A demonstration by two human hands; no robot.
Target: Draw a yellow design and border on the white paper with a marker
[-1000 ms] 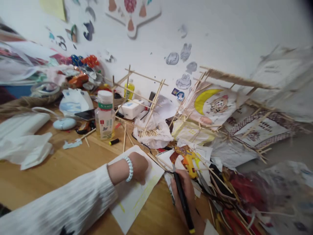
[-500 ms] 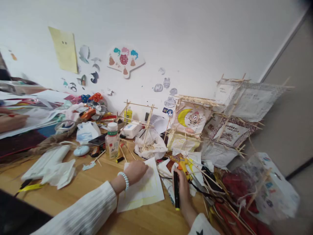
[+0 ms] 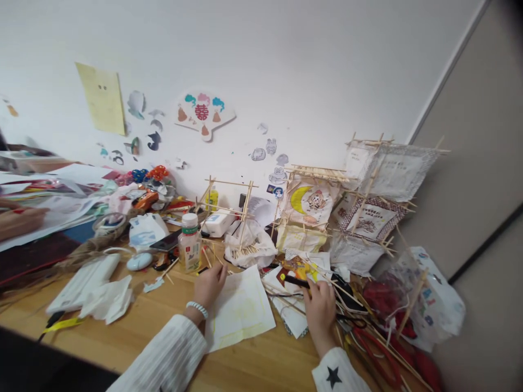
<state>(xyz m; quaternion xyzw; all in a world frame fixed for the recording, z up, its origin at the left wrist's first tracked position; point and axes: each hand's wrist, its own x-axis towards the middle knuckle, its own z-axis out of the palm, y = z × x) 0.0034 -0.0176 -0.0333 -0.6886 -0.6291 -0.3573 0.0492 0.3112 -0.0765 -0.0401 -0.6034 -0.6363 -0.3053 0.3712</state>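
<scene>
A sheet of white paper [image 3: 241,313] with yellow marker lines lies on the table before me. At its upper left edge is my left hand [image 3: 209,286], fingers curled inward; whatever they pinch, if anything, is hidden. A small dark cap-like piece [image 3: 202,270] shows just behind that hand. My right hand [image 3: 321,309] is closed around a black marker [image 3: 297,281], whose yellow end points left, to the right of the paper. Beyond the marker lies a yellow hot glue gun [image 3: 304,268] among papers and thin sticks.
A clear bottle [image 3: 190,245] stands behind my left hand. Stick-framed lanterns [image 3: 312,204] rise at the back right, and a bare stick frame [image 3: 245,209] stands in the middle. Red-handled scissors [image 3: 378,354] lie at right. Another person's hand [image 3: 20,220] is at far left.
My left hand has moved left from over the paper to its edge. My right hand has turned the marker from upright, yellow end down, to nearly level, yellow end left. The camera view has shifted.
</scene>
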